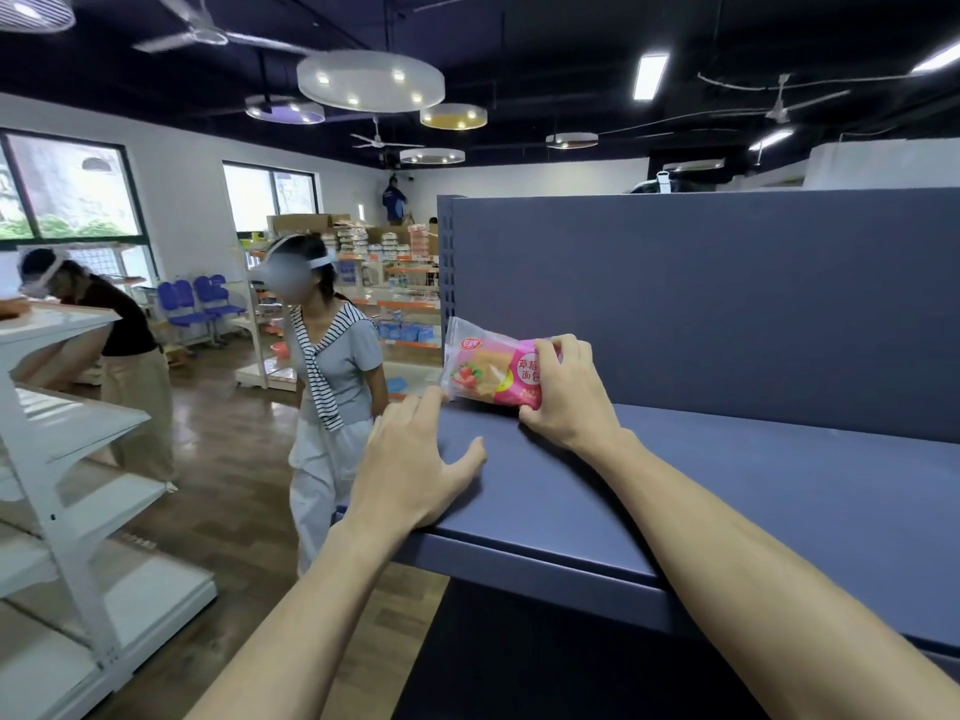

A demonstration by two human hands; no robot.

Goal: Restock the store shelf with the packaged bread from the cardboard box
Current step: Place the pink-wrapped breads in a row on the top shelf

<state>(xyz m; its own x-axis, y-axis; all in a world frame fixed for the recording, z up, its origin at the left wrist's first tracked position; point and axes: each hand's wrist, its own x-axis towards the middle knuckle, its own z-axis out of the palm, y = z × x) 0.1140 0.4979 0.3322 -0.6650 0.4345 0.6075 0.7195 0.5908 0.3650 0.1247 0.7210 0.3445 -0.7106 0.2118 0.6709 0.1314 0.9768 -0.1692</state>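
A pink packaged bread [485, 368] with a strawberry picture stands on its edge at the back left corner of the dark blue shelf [727, 475], leaning against the blue back panel [701, 304]. My right hand [569, 394] grips the right end of the package. My left hand [415, 465] rests flat on the shelf's left edge, fingers apart, with a fingertip touching the package's lower left corner. The cardboard box is out of sight.
A person in a grey top and white trousers [332, 407] stands close to the shelf's left end. Another person [104, 366] bends over white shelving [62, 459] at the left. Stocked shelves and blue chairs [200, 301] fill the back.
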